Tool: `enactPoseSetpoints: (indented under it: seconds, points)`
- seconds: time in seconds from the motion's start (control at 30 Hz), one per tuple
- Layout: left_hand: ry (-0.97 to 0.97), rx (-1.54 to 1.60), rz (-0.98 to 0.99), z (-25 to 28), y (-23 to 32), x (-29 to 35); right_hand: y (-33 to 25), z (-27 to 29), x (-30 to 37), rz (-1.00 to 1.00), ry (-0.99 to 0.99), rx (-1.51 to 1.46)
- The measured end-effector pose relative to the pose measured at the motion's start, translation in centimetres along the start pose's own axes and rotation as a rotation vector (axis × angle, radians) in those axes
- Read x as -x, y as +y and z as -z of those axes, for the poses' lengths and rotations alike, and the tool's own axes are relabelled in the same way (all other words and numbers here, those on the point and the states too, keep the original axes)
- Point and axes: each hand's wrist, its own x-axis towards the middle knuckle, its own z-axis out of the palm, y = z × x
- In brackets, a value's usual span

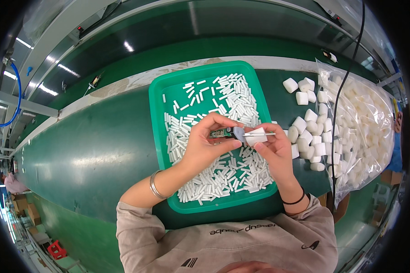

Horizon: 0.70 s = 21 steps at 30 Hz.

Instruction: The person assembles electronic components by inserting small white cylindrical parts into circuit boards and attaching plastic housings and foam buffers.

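My left hand is closed on a small electronic assembly with a green circuit board and a grey rounded end. The thumb and fingers pinch it from both sides. My right hand grips a white sponge block together with a thin white stick lying across it. The stick's left end meets the grey end of the assembly; whether it goes inside, I cannot tell. Both hands hover above a green plastic tray that holds many short white cylinders.
On the right of the bench lie loose white sponge blocks, beside a clear plastic bag full of more. A black cable hangs down across the bag. Behind the tray runs a conveyor belt carrying a small electronic part.
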Motion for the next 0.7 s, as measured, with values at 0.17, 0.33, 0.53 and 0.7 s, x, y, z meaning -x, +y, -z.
enactPoseSetpoints:
  seconds: [0.17,0.33,0.53,0.7]
  points:
    - [0.004,0.003,-0.023,0.2,-0.1,0.1,0.5,0.4,0.1,0.066,0.027,0.073]
    - [0.044,0.025,-0.080,-0.2,-0.5,0.2,1.0,0.5,0.9,0.244,0.156,0.236]
    - [0.016,-0.193,-0.197,0.0,-1.3,0.3,-0.1,0.0,1.3,0.404,0.161,0.405]
    - [0.004,-0.154,-0.110,0.4,-1.3,0.9,0.0,0.4,1.0,0.822,0.079,0.618]
